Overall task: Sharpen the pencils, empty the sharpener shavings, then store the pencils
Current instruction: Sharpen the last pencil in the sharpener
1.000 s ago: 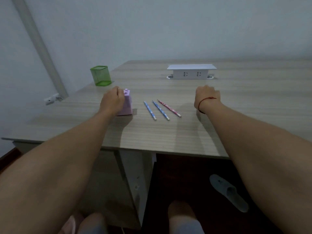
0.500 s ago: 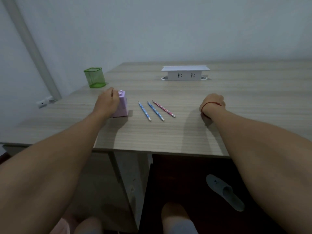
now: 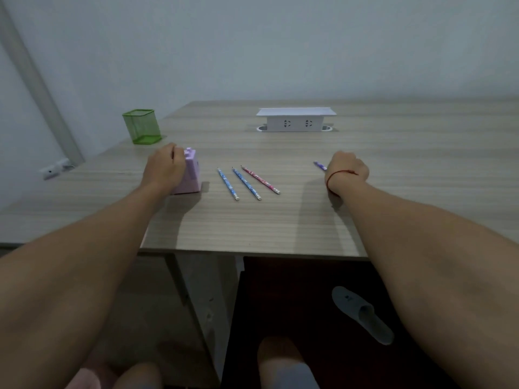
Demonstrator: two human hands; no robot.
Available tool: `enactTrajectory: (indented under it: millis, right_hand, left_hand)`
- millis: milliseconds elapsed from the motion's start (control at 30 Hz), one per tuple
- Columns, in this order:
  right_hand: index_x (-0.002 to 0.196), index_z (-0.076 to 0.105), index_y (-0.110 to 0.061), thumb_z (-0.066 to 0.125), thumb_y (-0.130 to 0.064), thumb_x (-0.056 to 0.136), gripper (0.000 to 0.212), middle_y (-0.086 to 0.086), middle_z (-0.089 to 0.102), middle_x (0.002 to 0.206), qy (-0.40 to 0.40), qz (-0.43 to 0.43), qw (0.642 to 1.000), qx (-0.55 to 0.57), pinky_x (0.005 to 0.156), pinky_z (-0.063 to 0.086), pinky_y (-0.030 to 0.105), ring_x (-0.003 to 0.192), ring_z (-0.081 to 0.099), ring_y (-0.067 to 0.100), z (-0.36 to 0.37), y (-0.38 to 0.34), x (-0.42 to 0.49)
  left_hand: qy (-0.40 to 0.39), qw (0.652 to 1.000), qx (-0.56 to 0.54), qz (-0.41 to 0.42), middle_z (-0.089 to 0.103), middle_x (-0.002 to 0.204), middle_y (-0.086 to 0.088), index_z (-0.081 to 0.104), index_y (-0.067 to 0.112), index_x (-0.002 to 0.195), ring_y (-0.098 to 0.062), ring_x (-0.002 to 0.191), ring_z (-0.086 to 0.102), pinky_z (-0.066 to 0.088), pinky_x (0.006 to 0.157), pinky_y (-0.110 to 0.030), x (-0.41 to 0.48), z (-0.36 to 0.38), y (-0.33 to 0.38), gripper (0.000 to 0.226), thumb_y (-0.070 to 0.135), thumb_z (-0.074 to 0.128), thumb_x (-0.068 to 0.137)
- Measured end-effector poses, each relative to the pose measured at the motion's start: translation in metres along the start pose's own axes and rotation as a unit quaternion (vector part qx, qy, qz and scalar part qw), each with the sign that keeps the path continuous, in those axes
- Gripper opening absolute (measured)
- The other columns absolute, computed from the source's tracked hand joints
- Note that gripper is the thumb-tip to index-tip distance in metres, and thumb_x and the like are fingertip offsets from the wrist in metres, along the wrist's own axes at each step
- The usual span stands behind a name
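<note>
right hand (image 3: 347, 169) now gripping purple pencil (image 3: 320, 165), sharpener (image 3: 191, 175) unmoved

A wood-grain desk (image 3: 393, 169) stands against a plain pale wall (image 3: 280, 46) in dim light, a white socket box (image 3: 295, 119) near its far edge; dark floor (image 3: 309, 318) below.

Office or study room: wood-laminate desk (image 3: 280, 220) with pop-up socket block (image 3: 295, 119), green mesh pencil holder (image 3: 141, 126), bare pale wall (image 3: 280, 46), slipper (image 3: 362, 314) on dark floor
</note>
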State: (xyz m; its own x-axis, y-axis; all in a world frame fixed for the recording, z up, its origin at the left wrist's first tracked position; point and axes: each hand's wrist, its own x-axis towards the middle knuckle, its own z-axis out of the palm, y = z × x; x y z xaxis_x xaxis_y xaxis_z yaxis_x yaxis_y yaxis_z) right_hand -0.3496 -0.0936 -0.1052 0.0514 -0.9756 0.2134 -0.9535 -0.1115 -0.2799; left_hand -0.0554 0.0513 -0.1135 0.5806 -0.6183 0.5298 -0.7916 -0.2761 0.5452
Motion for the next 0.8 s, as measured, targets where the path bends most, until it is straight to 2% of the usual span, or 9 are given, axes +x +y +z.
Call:
enactTrajectory:
  millis: [100, 200, 333, 400, 467, 600, 800]
  right_hand:
    - [0.128, 0.055, -0.005, 0.044, -0.015, 0.099, 0.033, 0.017, 0.051, 0.135, 0.003, -0.03, 0.999, -0.016, 0.098, 0.043, 0.038, 0.126, 0.049, 0.032, 0.005, -0.022, -0.006]
    - [0.125, 0.055, -0.011, 0.045, -0.019, 0.099, 0.029, 0.015, 0.051, 0.131, 0.001, -0.112, 0.994, 0.013, 0.097, 0.041, 0.041, 0.12, 0.05, 0.032, 0.009, -0.055, -0.013]
    - [0.111, 0.06, -0.017, 0.046, -0.026, 0.098, 0.021, 0.011, 0.063, 0.116, -0.076, -0.251, 0.953, 0.148, 0.091, 0.045, 0.038, 0.108, 0.058, 0.032, 0.013, -0.11, -0.039]
    - [0.108, 0.061, -0.019, 0.045, -0.028, 0.098, 0.021, 0.008, 0.066, 0.114, -0.091, -0.307, 0.935, 0.152, 0.091, 0.043, 0.036, 0.11, 0.058, 0.03, 0.016, -0.129, -0.055]
    - [0.107, 0.063, -0.02, 0.044, -0.034, 0.097, 0.025, 0.005, 0.067, 0.113, -0.081, -0.341, 0.927, 0.135, 0.092, 0.041, 0.034, 0.11, 0.058, 0.027, 0.021, -0.14, -0.067]
    - [0.105, 0.066, -0.022, 0.043, -0.049, 0.095, 0.037, 0.002, 0.068, 0.111, -0.045, -0.358, 0.927, 0.107, 0.093, 0.038, 0.035, 0.109, 0.06, 0.025, 0.024, -0.154, -0.075]
    - [0.096, 0.067, -0.02, 0.044, -0.049, 0.094, 0.038, 0.002, 0.07, 0.103, -0.031, -0.333, 0.933, 0.135, 0.092, 0.038, 0.034, 0.102, 0.061, 0.025, 0.024, -0.154, -0.074]
  left_hand:
    - [-0.002, 1.0, -0.001, 0.018, 0.062, 0.104, -0.027, 0.061, -0.002, 0.094, -0.036, 0.094, 0.057, 0.038, 0.074, -0.036, -0.002, -0.005, 0.0, 0.034, 0.019, 0.034, 0.098]
    - [-0.017, 0.999, 0.015, 0.049, 0.063, 0.103, -0.03, 0.06, -0.003, 0.092, -0.038, 0.094, 0.058, 0.042, 0.079, -0.04, -0.004, -0.012, 0.0, 0.032, 0.015, 0.034, 0.098]
    - [-0.019, 0.999, 0.029, 0.034, 0.062, 0.105, -0.031, 0.059, -0.003, 0.089, -0.041, 0.098, 0.058, 0.043, 0.082, -0.041, -0.007, -0.03, -0.015, 0.038, 0.022, 0.032, 0.095]
    - [-0.003, 1.0, 0.027, 0.014, 0.063, 0.104, -0.031, 0.059, -0.002, 0.087, -0.04, 0.097, 0.058, 0.042, 0.08, -0.041, -0.011, -0.04, -0.025, 0.041, 0.027, 0.03, 0.091]
    - [0.003, 1.0, 0.027, -0.001, 0.063, 0.104, -0.03, 0.059, -0.002, 0.087, -0.039, 0.097, 0.058, 0.042, 0.08, -0.04, -0.014, -0.049, -0.032, 0.037, 0.023, 0.032, 0.094]
    - [0.003, 1.0, 0.022, -0.019, 0.063, 0.104, -0.03, 0.059, -0.003, 0.087, -0.039, 0.097, 0.058, 0.04, 0.08, -0.039, -0.016, -0.054, -0.034, 0.03, 0.013, 0.036, 0.098]
    - [0.002, 0.999, 0.01, -0.043, 0.062, 0.104, -0.029, 0.059, -0.003, 0.09, -0.038, 0.096, 0.056, 0.043, 0.08, -0.041, -0.018, -0.05, -0.03, 0.033, 0.017, 0.033, 0.098]
